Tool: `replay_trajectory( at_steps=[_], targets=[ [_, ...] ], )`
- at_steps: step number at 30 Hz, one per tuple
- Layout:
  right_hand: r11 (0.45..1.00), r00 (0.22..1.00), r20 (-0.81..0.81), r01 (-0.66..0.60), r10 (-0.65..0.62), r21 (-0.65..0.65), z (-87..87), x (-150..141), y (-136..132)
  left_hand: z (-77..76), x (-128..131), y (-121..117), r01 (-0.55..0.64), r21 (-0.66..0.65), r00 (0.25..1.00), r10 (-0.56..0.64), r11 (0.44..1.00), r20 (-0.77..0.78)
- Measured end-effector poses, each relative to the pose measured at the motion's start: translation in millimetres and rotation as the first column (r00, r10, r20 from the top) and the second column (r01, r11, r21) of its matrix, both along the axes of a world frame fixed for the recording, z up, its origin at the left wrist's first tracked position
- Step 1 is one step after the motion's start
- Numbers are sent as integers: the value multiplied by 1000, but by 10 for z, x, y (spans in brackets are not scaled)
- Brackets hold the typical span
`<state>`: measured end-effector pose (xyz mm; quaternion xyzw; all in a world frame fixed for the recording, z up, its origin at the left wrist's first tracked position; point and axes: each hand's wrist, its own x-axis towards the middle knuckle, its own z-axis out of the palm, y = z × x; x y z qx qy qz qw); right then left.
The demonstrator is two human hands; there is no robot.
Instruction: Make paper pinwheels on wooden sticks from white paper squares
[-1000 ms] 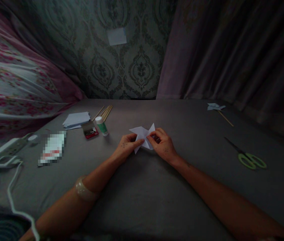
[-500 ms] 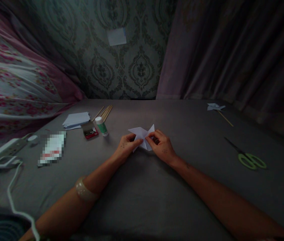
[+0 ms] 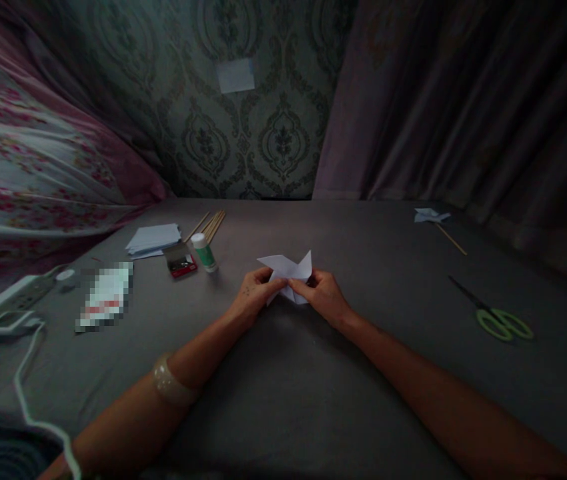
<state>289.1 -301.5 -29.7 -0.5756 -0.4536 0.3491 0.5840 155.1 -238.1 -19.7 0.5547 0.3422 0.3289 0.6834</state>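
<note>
A white folded paper pinwheel (image 3: 289, 268) is held between my two hands over the middle of the table, its pointed blades spread out. My left hand (image 3: 256, 291) grips its left side, thumb on top near the centre and the other fingers behind. From the right, my right hand (image 3: 324, 293) pinches it, with its thumb also pressed near the centre. The fingers underneath are mostly hidden by the paper. A finished-looking pinwheel on a stick (image 3: 431, 215) lies at the far right.
Green-handled scissors (image 3: 501, 323) lie at right. To the left are a glue stick (image 3: 204, 253), a small red box (image 3: 181, 265), wooden sticks (image 3: 215, 225), a paper stack (image 3: 153, 240), a blurred packet (image 3: 106, 297) and a power strip (image 3: 13, 300) with white cables.
My right hand has shifted its grip: its thumb now lies flat on the pinwheel's centre, where its fingertips were pinching a blade before. My left hand has stayed in place.
</note>
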Motion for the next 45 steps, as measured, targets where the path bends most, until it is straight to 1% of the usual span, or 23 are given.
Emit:
replay_trajectory(
  at_steps=[3, 7, 16, 19, 24, 32, 38, 42, 45],
  targets=[
    [999, 999, -7, 32, -32, -23, -11, -16, 4, 22, 1, -27, 18, 3, 1000, -18, 1000, 5],
    [999, 999, -22, 23, -23, -23, -31, 0, 9, 43, -1, -45, -1, -1, 1000, 1, 1000, 9],
    [999, 999, -26, 20, -21, -35, -52, 14, 14, -8, 3, -11, -12, 20, 1000, 12, 1000, -11],
    [999, 1000, -23, 3, -4, -44, -41, 19, 8, 10, 1, -22, -19, 29, 999, 19, 999, -28],
    [998, 1000, -9, 25, -25, -59, -46, 19, 11, 51, -5, -48, -14, 17, 999, 14, 1000, -35],
    [995, 998, 35, 53, -50, -85, -19, 15, -7, -2, 3, -27, -5, 44, 999, 7, 999, -45],
    [994, 997, 55, 60, -55, -89, -41, 7, -6, -21, 12, -20, -9, 40, 999, 11, 999, -50],
    [992, 998, 48, 48, -43, -115, -33, 0, -15, 1, 16, -27, 2, 33, 999, 0, 999, -52],
    [994, 1000, 24, 20, -18, -111, 0, -3, -35, 43, 16, -52, 28, 41, 998, -26, 999, -54]
  ],
)
